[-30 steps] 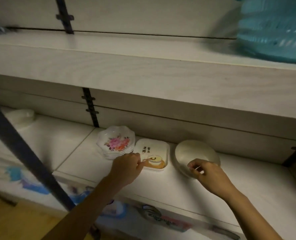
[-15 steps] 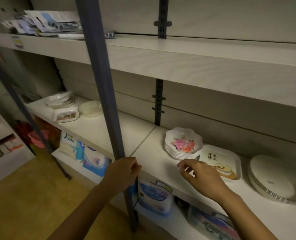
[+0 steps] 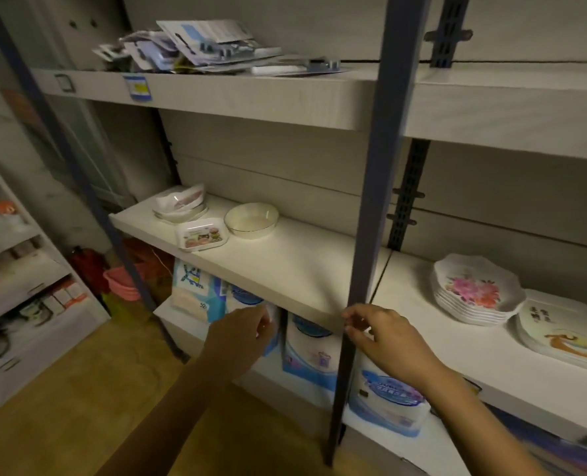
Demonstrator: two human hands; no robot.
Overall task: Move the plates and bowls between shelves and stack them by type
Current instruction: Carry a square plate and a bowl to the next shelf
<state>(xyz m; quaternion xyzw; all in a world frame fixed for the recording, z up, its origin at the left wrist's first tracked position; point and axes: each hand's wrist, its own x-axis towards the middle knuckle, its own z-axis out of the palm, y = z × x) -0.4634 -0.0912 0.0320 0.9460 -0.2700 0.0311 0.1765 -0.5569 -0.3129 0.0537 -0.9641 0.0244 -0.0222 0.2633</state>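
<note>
Head view: both hands were held out low in front of the middle shelf (image 3: 295,269), and neither gripped anything. The left hand (image 3: 240,338) had its fingers loosely curled, just under the shelf's front edge and before the tissue packs (image 3: 311,345) on the lower shelf (image 3: 381,429). The right hand (image 3: 388,341) also had relaxed, slightly bent fingers, with its fingertips just beside the dark upright post (image 3: 376,173); whether they touched it could not be told. On the shelf's left section, well apart from the hands, stood a pile of white dishes (image 3: 179,202), with a small rectangular plate (image 3: 201,234) bearing a cartoon print in front of it and a round bowl (image 3: 251,220) beside that. To the right of the post, a stack of flower-printed plates (image 3: 475,290) sat near the back, with a stack of square plates (image 3: 563,333) just beside it at the frame's edge. Loose packets (image 3: 202,46) lay on the upper shelf (image 3: 250,94).
</note>
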